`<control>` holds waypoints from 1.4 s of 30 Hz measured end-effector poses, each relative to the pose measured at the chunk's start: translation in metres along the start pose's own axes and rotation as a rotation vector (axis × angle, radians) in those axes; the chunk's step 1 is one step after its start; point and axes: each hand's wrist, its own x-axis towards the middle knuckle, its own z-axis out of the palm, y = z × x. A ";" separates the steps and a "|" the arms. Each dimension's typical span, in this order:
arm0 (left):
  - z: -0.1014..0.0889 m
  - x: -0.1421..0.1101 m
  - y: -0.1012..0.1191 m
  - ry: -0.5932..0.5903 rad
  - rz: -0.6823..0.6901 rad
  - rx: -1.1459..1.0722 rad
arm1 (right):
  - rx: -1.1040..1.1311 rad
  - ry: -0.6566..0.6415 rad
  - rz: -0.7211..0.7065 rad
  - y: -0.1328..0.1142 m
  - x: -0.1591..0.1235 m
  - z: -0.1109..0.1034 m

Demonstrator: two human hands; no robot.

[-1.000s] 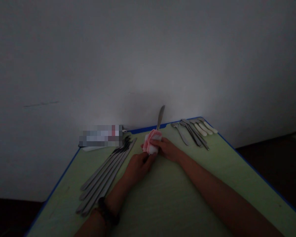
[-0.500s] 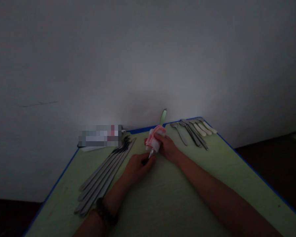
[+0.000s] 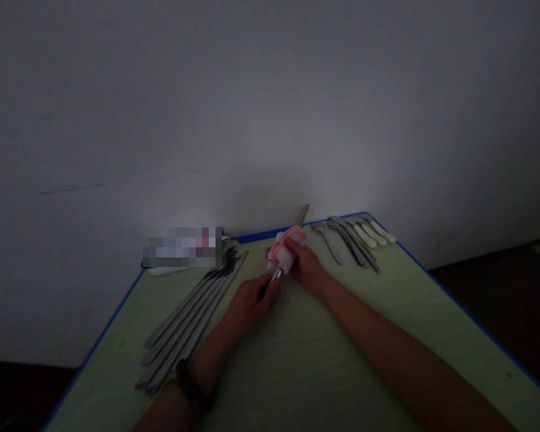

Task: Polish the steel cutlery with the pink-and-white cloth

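Note:
My left hand (image 3: 251,302) is closed round the handle of a metal table knife (image 3: 301,215), whose blade points up and away toward the wall. My right hand (image 3: 306,267) grips a pink and white cloth (image 3: 283,252) wrapped round the knife's blade just above my left hand. Only the blade tip shows past the cloth. Both hands rest low over the light green table (image 3: 324,360).
A row of long metal utensils (image 3: 189,312) lies to the left of my hands. Several spoons and white-handled pieces (image 3: 355,237) lie at the back right. A blurred flat object (image 3: 182,247) sits by the wall. The table's blue edge runs along both sides.
The cloth in my right hand has slid up the blade toward the tip. The knife has tilted a little to the right, and less blade shows.

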 end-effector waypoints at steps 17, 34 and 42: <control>0.003 0.000 -0.004 0.017 -0.032 0.100 | 0.129 0.034 -0.030 -0.005 0.006 -0.002; 0.004 -0.001 -0.001 0.001 -0.026 0.130 | 0.146 0.012 0.002 -0.008 0.002 0.000; 0.006 0.000 -0.002 0.133 -0.066 0.251 | 0.128 -0.053 0.023 -0.012 -0.001 0.003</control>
